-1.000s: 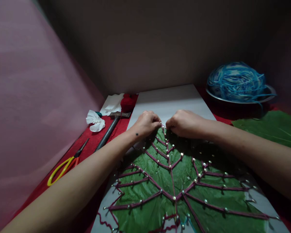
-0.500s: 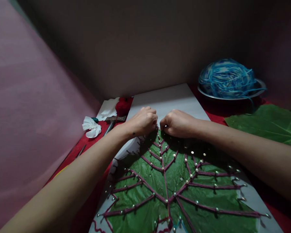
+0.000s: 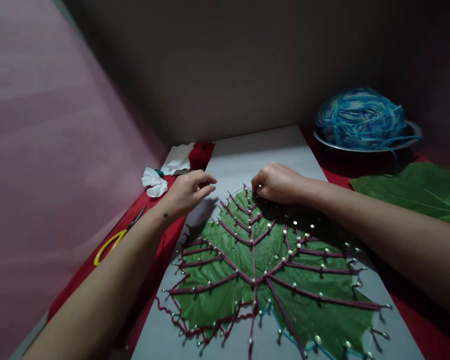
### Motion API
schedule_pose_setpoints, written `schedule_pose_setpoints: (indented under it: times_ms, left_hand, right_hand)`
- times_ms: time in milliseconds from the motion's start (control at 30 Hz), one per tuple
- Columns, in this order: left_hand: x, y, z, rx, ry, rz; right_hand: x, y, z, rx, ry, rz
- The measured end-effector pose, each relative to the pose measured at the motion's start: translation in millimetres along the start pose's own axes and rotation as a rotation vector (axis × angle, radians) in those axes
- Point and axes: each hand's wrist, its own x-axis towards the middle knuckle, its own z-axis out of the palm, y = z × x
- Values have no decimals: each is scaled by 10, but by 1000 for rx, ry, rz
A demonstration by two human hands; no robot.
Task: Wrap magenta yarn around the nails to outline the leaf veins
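A green leaf (image 3: 217, 295) lies on a white board (image 3: 266, 145), ringed and crossed by several nails. Dark pink yarn (image 3: 225, 262) runs between the nails along the veins. Red yarn edges the lower left, and blue yarn the bottom. My left hand (image 3: 189, 192) is raised left of the leaf's tip, thumb and fingers apart, with nothing visible in it. At the tip, my right hand (image 3: 275, 182) is closed in a pinch beside the top nails. Whatever its fingertips hold is hidden.
Yellow-handled scissors (image 3: 110, 245) lie on the red cloth (image 3: 161, 240) at left. Behind them are crumpled white tissue (image 3: 154, 182) and a red yarn ball (image 3: 200, 156). At right, blue yarn (image 3: 362, 120) sits in a metal dish (image 3: 345, 146) near another leaf (image 3: 416, 187).
My left hand has moved left, away from the leaf's tip, and its fingers have opened. My right hand stays pinched at the tip. The view has shifted, showing more scissors and lower leaf.
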Motion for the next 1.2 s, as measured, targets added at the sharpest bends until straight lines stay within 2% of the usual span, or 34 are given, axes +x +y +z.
schedule_pose_setpoints:
  times_ms: [67,167,233,300,500,733,867,1200]
  left_hand:
    - [-226,-95,-44,-84,53,-147]
    - [-470,-260,-1,-222,123,-334]
    - [-558,-367,80,-286,160,-433]
    - [-597,-458,168,-273,171,-475]
    - [-597,-558,291,-97,90,-300]
    - [-580,-569,355,-26,126,-314]
    - [-586,-588,382,-39,148,-275]
    - [-620,-570,406,-24,180,-287]
  right_hand:
    - [1,4,9,8,0,4]
    - [0,4,6,33,2,5]
    - [-4,-2,-5,59,-7,10]
    - [-10,-11,-16,80,-19,24]
    - [-30,-31,-35,37,-27,24]
    - [-40,-44,-53,12,-36,13]
    - [-36,-55,-59,22,-58,35]
    - [-28,-54,-53,28,-68,41]
